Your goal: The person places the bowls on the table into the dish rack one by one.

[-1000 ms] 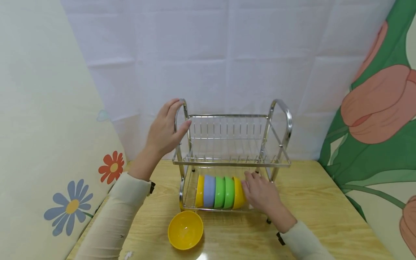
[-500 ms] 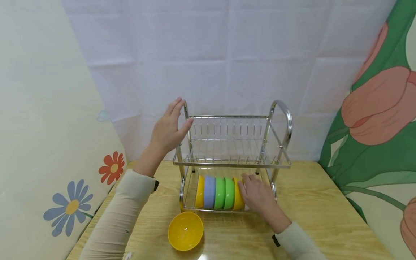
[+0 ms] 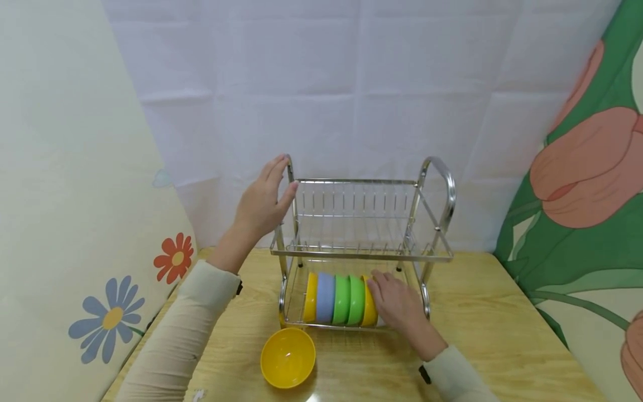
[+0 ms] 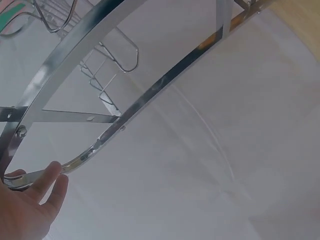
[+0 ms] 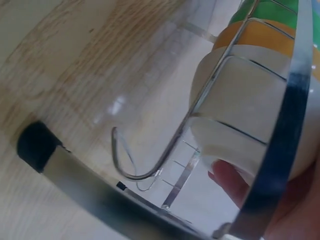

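Observation:
My left hand [image 3: 261,204] touches the left handle of a two-tier metal dish rack [image 3: 361,257], its fingers nearly straight and its thumb spread. In the left wrist view, the fingers [image 4: 57,192] lie against the curved handle. My right hand [image 3: 399,304] grips a white bowl [image 5: 240,95] at the right end of the lower tier. The right wrist view shows a fingertip at its base; the hand covers most of this bowl in the head view. Beside it in the row stand a yellow bowl [image 3: 369,310], two green bowls [image 3: 355,301], a blue bowl [image 3: 325,298] and another yellow bowl [image 3: 311,298], all on edge.
A loose yellow bowl [image 3: 288,358] lies mouth up on the wooden table [image 3: 492,335], just before the rack's front left corner. The upper tier holds no dishes. A white cloth [image 3: 321,84] hangs behind, with flower-patterned panels on both sides.
My left hand has shifted right, farther over the handle. My right hand has moved slightly left, closer to the row, with the white bowl edge showing under it. The bowls look unmoved.

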Motion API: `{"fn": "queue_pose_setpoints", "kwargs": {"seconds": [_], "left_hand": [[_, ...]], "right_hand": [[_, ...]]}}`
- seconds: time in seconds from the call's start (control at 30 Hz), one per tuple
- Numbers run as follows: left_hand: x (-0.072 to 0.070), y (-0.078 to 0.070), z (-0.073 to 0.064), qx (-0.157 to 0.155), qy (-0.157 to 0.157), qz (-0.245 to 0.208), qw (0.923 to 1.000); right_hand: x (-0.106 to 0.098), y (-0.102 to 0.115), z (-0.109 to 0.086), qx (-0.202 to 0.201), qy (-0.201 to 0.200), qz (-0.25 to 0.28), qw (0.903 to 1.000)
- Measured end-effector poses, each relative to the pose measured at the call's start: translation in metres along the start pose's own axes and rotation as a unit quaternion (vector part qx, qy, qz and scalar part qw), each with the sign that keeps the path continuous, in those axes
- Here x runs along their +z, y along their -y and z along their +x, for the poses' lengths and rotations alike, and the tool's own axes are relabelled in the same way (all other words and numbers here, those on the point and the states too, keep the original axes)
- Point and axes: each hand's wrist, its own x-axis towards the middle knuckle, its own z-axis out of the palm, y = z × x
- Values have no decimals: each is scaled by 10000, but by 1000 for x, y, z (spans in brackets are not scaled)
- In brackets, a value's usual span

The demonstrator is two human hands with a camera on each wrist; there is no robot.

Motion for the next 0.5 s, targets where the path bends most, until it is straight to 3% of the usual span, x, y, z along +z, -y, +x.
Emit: {"fn": "queue_pose_setpoints", "kwargs": {"seconds": [0.2,0.5], "left_hand": [[6,2,1,224,-355,-82,9991],[5,2,0,288,-404,-116,9987]], "right_hand": [[4,-4,-1,-76,-191,360,9991],[3,-7,-1,49,-150,600,9981]]}}
